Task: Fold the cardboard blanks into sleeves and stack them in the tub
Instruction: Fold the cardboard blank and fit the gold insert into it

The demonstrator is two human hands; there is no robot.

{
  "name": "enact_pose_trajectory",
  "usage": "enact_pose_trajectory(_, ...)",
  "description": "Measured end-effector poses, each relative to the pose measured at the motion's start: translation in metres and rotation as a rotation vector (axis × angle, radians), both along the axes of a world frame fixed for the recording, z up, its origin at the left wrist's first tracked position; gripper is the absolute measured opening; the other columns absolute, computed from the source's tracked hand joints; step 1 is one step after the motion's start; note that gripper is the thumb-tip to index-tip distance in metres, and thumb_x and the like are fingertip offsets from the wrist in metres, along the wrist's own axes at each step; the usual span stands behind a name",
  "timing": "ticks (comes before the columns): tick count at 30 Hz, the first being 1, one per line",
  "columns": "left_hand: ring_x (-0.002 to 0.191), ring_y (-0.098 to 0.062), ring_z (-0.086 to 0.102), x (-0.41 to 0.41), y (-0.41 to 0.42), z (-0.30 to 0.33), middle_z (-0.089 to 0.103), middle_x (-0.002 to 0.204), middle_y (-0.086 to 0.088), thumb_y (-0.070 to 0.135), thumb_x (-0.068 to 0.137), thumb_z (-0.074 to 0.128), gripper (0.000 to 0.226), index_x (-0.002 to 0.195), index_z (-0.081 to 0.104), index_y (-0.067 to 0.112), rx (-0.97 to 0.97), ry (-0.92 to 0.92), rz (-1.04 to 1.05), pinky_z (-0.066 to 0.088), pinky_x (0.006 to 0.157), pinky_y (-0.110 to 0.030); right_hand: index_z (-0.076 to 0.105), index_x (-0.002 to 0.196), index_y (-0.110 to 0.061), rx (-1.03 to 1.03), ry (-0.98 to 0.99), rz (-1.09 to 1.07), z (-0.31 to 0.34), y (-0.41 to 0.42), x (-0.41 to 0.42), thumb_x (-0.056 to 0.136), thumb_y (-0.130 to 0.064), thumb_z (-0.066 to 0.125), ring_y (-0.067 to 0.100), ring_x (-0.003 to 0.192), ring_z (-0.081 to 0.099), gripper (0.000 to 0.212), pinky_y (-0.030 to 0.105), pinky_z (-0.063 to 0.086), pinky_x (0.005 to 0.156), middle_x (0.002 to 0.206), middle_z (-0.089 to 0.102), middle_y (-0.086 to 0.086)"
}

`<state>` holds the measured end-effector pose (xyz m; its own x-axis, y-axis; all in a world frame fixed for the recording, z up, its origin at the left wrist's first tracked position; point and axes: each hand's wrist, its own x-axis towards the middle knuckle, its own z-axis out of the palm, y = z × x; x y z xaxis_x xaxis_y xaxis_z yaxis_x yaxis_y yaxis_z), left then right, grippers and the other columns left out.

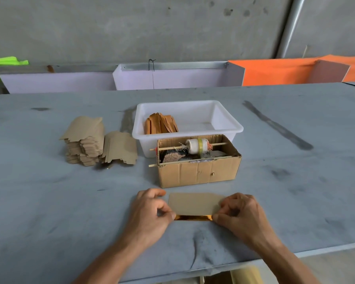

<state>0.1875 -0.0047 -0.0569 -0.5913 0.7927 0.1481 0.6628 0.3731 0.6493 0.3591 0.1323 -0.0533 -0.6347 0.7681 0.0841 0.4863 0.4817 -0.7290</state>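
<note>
Mid-fold: left hand [152, 210] and right hand [241, 212] each pinch an end of one cardboard blank [195, 203] lying flat on the table [49, 201] just in front of the cardboard box [197, 171], fingers curled, near edge turned up showing its shiny gold face. Next, I'd judge: crease that flap flat, finish the sleeve, then stack it with the folded sleeves [160, 124] in the tub [228, 128]; blank stack [86, 140] waits left.

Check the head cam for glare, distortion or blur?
Head view: soft, even light with faint shadows; glare only on the gold strip pinched between left hand and right hand; wide-angle bowing at the table edges; centre sharp.
</note>
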Motion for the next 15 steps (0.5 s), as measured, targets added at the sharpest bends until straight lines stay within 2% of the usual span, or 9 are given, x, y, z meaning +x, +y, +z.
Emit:
enact_pose_trajectory(3,0.117,-0.007,0.035,0.002,0.002,-0.001,0.049,0.125,0.012,0.018,0.077,0.074,0.029,0.054,0.059,0.026,-0.032,-0.015,0.054,0.022,0.093,-0.014,0.061,0.049,-0.024,-0.048,-0.068,-0.037,0.005,0.0,-0.005,0.066,-0.02,0.081,0.022,0.095,0.054,0.027,0.038,0.05,0.082,0.081,0.059,-0.008)
enact_pose_trajectory(8,0.124,-0.01,0.031,0.002,0.005,0.0,0.046,0.134,0.015,0.023,0.075,0.074,0.014,0.062,0.071,0.021,-0.105,-0.018,0.118,0.024,0.104,-0.025,0.059,0.053,-0.029,-0.056,-0.24,-0.049,0.012,0.0,-0.011,0.069,-0.023,0.08,0.02,0.1,0.05,0.027,0.037,0.048,0.086,0.079,0.055,-0.011)
enact_pose_trajectory(15,0.123,-0.013,0.035,0.004,0.003,0.0,0.048,0.13,0.014,0.024,0.066,0.081,0.03,0.051,0.056,0.029,-0.098,-0.009,0.185,0.027,0.101,-0.028,0.057,0.054,-0.032,-0.093,-0.251,-0.087,0.015,-0.003,-0.011,0.072,-0.017,0.077,0.022,0.103,0.05,0.031,0.041,0.047,0.089,0.08,0.052,-0.011)
